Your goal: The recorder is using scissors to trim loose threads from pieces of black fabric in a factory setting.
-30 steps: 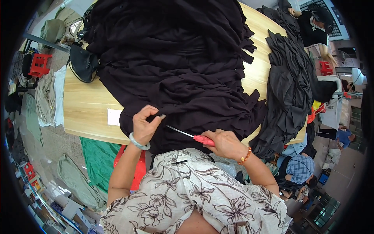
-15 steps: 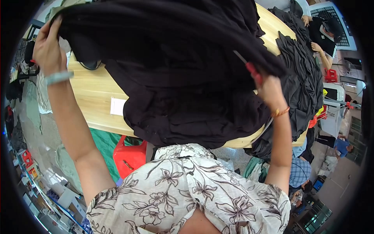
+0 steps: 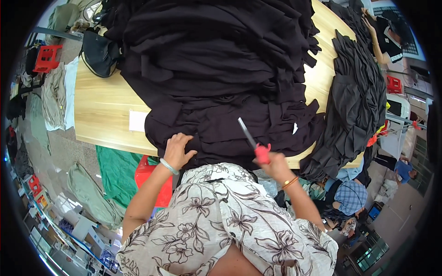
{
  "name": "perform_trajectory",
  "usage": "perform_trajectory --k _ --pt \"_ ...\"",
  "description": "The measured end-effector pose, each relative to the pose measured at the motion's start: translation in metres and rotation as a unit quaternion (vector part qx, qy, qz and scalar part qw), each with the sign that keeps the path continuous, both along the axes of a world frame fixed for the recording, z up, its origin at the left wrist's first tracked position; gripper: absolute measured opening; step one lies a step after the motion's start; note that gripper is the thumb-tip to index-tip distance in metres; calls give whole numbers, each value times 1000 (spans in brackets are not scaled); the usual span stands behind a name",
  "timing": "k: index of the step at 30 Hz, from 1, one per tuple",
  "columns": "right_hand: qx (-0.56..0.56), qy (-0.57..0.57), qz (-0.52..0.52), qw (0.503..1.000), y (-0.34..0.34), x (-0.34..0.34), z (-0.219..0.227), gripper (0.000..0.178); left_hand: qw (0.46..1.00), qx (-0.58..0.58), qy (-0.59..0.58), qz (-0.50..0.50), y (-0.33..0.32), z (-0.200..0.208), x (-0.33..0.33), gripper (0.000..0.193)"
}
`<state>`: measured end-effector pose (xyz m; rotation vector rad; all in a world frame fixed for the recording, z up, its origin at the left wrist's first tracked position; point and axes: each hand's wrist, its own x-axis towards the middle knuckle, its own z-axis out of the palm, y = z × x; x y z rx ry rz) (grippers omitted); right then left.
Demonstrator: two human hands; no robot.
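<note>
A heap of black garments (image 3: 221, 60) covers the middle of the table, its near part hanging by the front edge. On the near left of that heap, my left hand (image 3: 178, 152) rests on the dark cloth, thumb and fingers apart, gripping nothing that I can see. My right hand (image 3: 276, 166) is closed round the red handles of a pair of scissors (image 3: 247, 133). Their metal blades point up and away, over the near cloth. A small white tag (image 3: 295, 128) shows on the fabric, right of the blades.
A white paper slip (image 3: 137, 121) lies on the pale wooden table (image 3: 103, 106). At the table's far left is a black bag (image 3: 99, 53). Another dark garment pile (image 3: 354, 101) lies along the right side. A red stool (image 3: 163, 195) stands below the front edge. Another person (image 3: 391, 39) works far right.
The black garment I was holding up and spreading is down on the heap. Both my hands have come lower and nearer; the left let go of its edge, the right keeps the scissors.
</note>
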<state>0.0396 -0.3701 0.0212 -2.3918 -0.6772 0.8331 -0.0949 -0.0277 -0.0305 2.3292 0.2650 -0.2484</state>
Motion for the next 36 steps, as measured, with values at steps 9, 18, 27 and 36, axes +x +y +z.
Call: perform_trajectory --k 9,18,27,36 --pt "-4 -158 77 984 -8 -67 -85 34 957 -139 -150 205 40 43 52 22" --pt "153 -67 -27 986 6 18 16 26 935 -89 -211 272 98 5 84 21" --pt "55 -210 -184 959 36 112 27 26 917 -107 -211 321 67 -3 77 42" --pt "7 -115 -160 980 17 44 1 35 991 10 -98 93 -19 -14 -12 40"
